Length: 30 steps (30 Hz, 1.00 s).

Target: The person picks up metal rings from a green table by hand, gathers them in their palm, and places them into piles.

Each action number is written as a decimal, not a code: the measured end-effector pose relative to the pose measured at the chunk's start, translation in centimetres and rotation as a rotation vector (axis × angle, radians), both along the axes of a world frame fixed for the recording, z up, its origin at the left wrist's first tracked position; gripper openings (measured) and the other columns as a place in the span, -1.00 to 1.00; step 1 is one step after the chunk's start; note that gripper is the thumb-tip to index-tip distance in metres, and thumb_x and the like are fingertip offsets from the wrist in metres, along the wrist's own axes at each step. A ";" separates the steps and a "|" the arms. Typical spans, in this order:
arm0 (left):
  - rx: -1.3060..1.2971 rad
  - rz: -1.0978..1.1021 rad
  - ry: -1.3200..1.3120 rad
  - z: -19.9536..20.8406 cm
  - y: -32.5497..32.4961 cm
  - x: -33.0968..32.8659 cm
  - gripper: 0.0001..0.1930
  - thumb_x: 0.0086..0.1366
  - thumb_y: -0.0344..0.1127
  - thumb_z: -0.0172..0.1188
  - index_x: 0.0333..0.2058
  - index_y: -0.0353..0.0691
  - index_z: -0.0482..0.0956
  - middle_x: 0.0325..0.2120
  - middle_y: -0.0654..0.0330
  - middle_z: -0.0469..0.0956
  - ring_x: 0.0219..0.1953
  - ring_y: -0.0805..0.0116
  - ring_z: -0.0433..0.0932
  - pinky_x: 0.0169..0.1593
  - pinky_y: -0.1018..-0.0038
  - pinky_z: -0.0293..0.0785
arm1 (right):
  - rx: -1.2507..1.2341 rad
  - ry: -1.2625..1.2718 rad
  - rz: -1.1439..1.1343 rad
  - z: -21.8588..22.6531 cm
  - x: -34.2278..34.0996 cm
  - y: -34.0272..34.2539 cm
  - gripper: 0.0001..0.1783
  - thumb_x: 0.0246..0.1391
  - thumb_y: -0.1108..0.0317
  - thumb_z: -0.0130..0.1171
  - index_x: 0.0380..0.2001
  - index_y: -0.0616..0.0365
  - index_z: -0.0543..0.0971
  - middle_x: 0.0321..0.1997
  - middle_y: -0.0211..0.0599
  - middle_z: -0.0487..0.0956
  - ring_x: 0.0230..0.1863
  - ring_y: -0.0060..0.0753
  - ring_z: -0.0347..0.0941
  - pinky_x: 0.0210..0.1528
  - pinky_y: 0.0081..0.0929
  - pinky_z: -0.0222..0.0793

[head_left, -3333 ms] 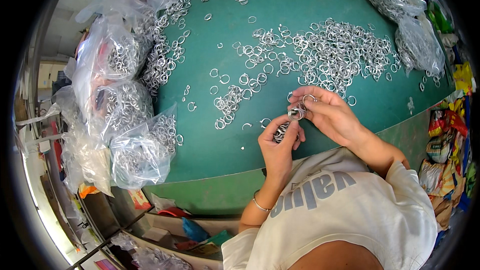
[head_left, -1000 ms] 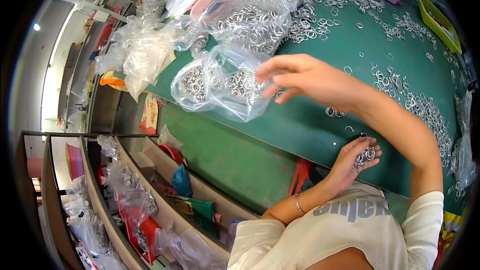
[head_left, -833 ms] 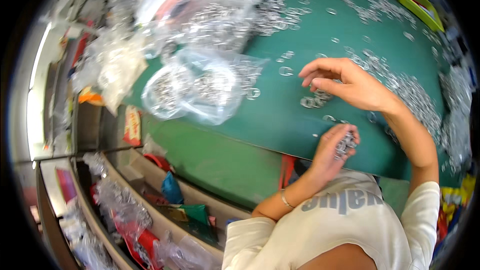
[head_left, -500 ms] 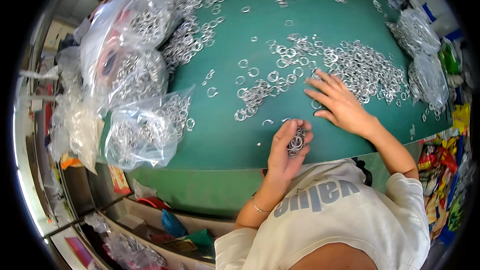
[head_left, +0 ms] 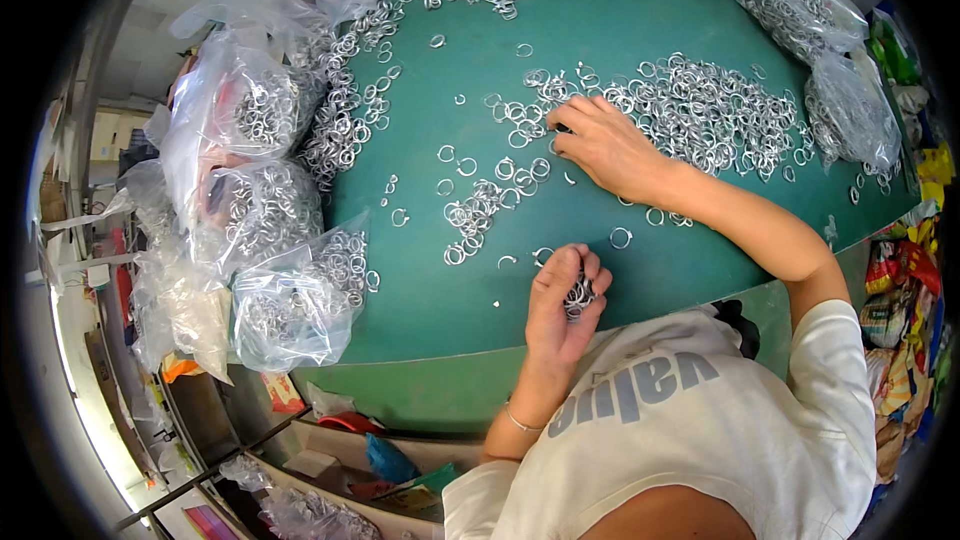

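My left hand (head_left: 562,305), low over the near edge of the green table, is closed around a bunch of silver metal rings (head_left: 577,296). Farther off and slightly to the right, my right hand (head_left: 612,148) is palm down at the left side of the big ring pile (head_left: 710,115). Its fingers are bent and apart, with the tips among loose rings (head_left: 525,118); its palm is hidden. A smaller ring cluster (head_left: 475,218) lies left of my hands. One single ring (head_left: 621,238) rests between the two hands.
Clear plastic bags of rings (head_left: 290,310) crowd the table's left side, beside a long spread of loose rings (head_left: 345,120). More filled bags (head_left: 850,105) stand at the right edge. Below the green table (head_left: 420,325) is an open drawer (head_left: 330,440) holding packets.
My right hand has moved left and away from me, onto the loose rings left of the big pile. My left hand keeps its bunch of rings. The whole view has shifted slightly.
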<state>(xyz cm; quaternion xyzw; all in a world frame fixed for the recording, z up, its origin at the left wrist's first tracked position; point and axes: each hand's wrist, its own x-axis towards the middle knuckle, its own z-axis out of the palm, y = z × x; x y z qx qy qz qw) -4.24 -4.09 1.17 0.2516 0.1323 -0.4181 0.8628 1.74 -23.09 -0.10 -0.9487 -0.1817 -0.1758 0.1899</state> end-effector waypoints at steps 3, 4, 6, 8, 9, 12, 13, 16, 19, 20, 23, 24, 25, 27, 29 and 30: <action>-0.043 -0.011 -0.020 -0.4 0.9 0.0 -0.85 0.26 -0.30 -0.01 -0.28 -0.24 0.41 -0.52 0.28 0.26 -0.55 0.50 0.21 -0.71 0.76 0.09 | 0.293 0.114 -0.035 0.5 -0.2 -0.4 -0.88 -0.10 0.46 0.09 -0.41 0.19 0.45 -0.37 -0.26 0.41 -0.19 -0.22 0.29 -0.13 -0.33 0.20; -0.038 -0.013 -0.023 -0.5 1.0 0.1 -0.85 0.26 -0.30 -0.01 -0.28 -0.24 0.42 -0.52 0.28 0.25 -0.55 0.50 0.21 -0.71 0.76 0.08 | 0.451 0.202 -0.037 0.6 -0.3 -1.0 -0.87 -0.10 0.45 0.09 -0.40 0.19 0.46 -0.35 -0.27 0.42 -0.18 -0.23 0.28 -0.12 -0.33 0.19; -0.030 -0.022 -0.031 -0.7 1.2 0.2 -0.85 0.26 -0.31 -0.01 -0.28 -0.24 0.42 -0.53 0.29 0.25 -0.55 0.51 0.21 -0.72 0.76 0.06 | 0.339 0.123 -0.043 1.2 -0.2 -1.3 -0.86 -0.11 0.45 0.10 -0.40 0.20 0.45 -0.32 -0.27 0.43 -0.18 -0.21 0.29 -0.12 -0.34 0.19; -0.017 -0.037 -0.027 -0.5 0.8 0.3 -0.86 0.26 -0.31 -0.01 -0.28 -0.25 0.42 -0.54 0.30 0.24 -0.55 0.51 0.20 -0.71 0.77 0.05 | 0.189 0.024 -0.010 1.3 -0.1 -1.0 -0.82 -0.14 0.47 0.13 -0.37 0.19 0.45 -0.24 -0.28 0.43 -0.20 -0.20 0.31 -0.14 -0.35 0.21; -0.011 -0.050 -0.028 -0.3 0.5 0.4 -0.86 0.26 -0.32 -0.01 -0.29 -0.25 0.42 -0.55 0.31 0.23 -0.55 0.51 0.20 -0.71 0.77 0.05 | 0.132 0.010 -0.001 0.9 0.1 -0.8 -0.82 -0.13 0.47 0.13 -0.37 0.18 0.46 -0.24 -0.28 0.43 -0.19 -0.18 0.31 -0.13 -0.34 0.21; 0.002 -0.011 0.010 -0.1 0.0 0.6 -0.85 0.27 -0.30 -0.02 -0.29 -0.25 0.42 -0.56 0.31 0.23 -0.55 0.51 0.20 -0.72 0.76 0.06 | 0.148 0.023 0.031 0.3 0.8 -0.8 -0.83 -0.09 0.47 0.09 -0.35 0.18 0.46 -0.21 -0.26 0.43 -0.17 -0.17 0.32 -0.12 -0.32 0.23; -0.024 -0.001 0.019 -0.3 0.1 0.7 -0.84 0.27 -0.29 -0.03 -0.30 -0.25 0.42 -0.54 0.29 0.24 -0.54 0.50 0.21 -0.71 0.76 0.08 | 0.275 0.063 0.047 0.4 0.9 -1.2 -0.84 -0.06 0.46 0.07 -0.33 0.19 0.45 -0.21 -0.25 0.43 -0.17 -0.19 0.34 -0.12 -0.32 0.25; -0.074 0.034 0.065 -0.6 0.7 0.8 -0.82 0.27 -0.27 -0.04 -0.30 -0.26 0.42 -0.48 0.24 0.29 -0.50 0.48 0.24 -0.68 0.72 0.14 | 1.206 0.590 0.073 1.9 0.1 -2.7 -0.85 0.04 0.43 -0.01 -0.29 0.22 0.42 -0.22 -0.24 0.44 -0.22 -0.29 0.38 -0.18 -0.35 0.31; -0.064 0.057 0.129 0.0 0.4 1.0 -0.82 0.27 -0.26 -0.05 -0.28 -0.26 0.40 -0.39 0.17 0.32 -0.46 0.45 0.28 -0.64 0.69 0.21 | 1.794 0.902 0.068 4.1 -0.5 -3.2 -0.81 0.11 0.36 -0.04 -0.24 0.24 0.38 -0.30 -0.26 0.44 -0.30 -0.46 0.41 -0.32 -0.46 0.35; -0.072 0.058 0.145 0.1 0.1 1.1 -0.82 0.27 -0.27 -0.04 -0.28 -0.26 0.40 -0.37 0.16 0.32 -0.45 0.44 0.29 -0.62 0.68 0.24 | 1.835 0.898 0.106 3.1 -0.5 -3.8 -0.80 0.10 0.36 -0.03 -0.24 0.23 0.39 -0.31 -0.27 0.44 -0.29 -0.46 0.41 -0.34 -0.45 0.35; -0.137 0.030 0.059 -1.1 -0.1 1.3 -0.84 0.25 -0.30 -0.02 -0.26 -0.24 0.40 -0.35 0.14 0.32 -0.43 0.42 0.30 -0.60 0.67 0.28 | 1.174 0.627 -0.084 2.0 0.1 -3.4 -0.76 0.02 0.33 0.07 -0.26 0.22 0.41 -0.35 -0.23 0.44 -0.31 -0.30 0.42 -0.39 -0.38 0.32; -0.166 0.014 0.009 -1.7 -0.1 1.3 -0.84 0.25 -0.31 -0.02 -0.25 -0.24 0.40 -0.36 0.15 0.32 -0.43 0.41 0.30 -0.59 0.67 0.28 | 0.689 0.421 -0.155 1.7 0.1 -2.9 -0.75 -0.02 0.33 0.10 -0.27 0.21 0.41 -0.35 -0.20 0.44 -0.31 -0.24 0.42 -0.38 -0.34 0.32; -0.162 0.011 -0.010 -1.9 -0.2 1.2 -0.85 0.24 -0.32 -0.01 -0.25 -0.23 0.41 -0.36 0.14 0.32 -0.43 0.41 0.30 -0.59 0.67 0.28 | 0.205 0.209 -0.215 1.5 0.0 -2.3 -0.74 -0.05 0.33 0.13 -0.28 0.20 0.42 -0.35 -0.18 0.44 -0.31 -0.19 0.41 -0.38 -0.31 0.32; -0.156 0.002 -0.050 -2.0 -0.4 1.2 -0.85 0.23 -0.35 0.01 -0.23 -0.23 0.41 -0.37 0.14 0.31 -0.43 0.40 0.30 -0.59 0.67 0.27 | 0.113 0.211 -0.314 0.9 -0.2 -1.1 -0.73 -0.16 0.32 0.22 -0.37 0.19 0.43 -0.47 -0.16 0.43 -0.39 -0.02 0.40 -0.38 -0.20 0.31; -0.177 -0.035 -0.100 -2.2 -0.2 1.3 -0.84 0.22 -0.36 0.02 -0.22 -0.23 0.41 -0.37 0.15 0.31 -0.43 0.40 0.30 -0.60 0.67 0.25 | 0.142 0.246 -0.327 0.5 -0.2 -1.1 -0.73 -0.18 0.32 0.24 -0.41 0.21 0.43 -0.55 -0.18 0.43 -0.44 0.02 0.41 -0.40 -0.15 0.30; -0.187 -0.045 -0.122 -2.4 -0.1 1.3 -0.84 0.22 -0.37 0.02 -0.22 -0.23 0.41 -0.37 0.15 0.31 -0.44 0.40 0.30 -0.60 0.67 0.24 | 0.210 0.225 -0.281 1.3 -0.1 -1.2 -0.78 -0.07 0.30 0.17 -0.46 0.22 0.43 -0.68 -0.32 0.39 -0.62 -0.16 0.36 -0.53 -0.28 0.29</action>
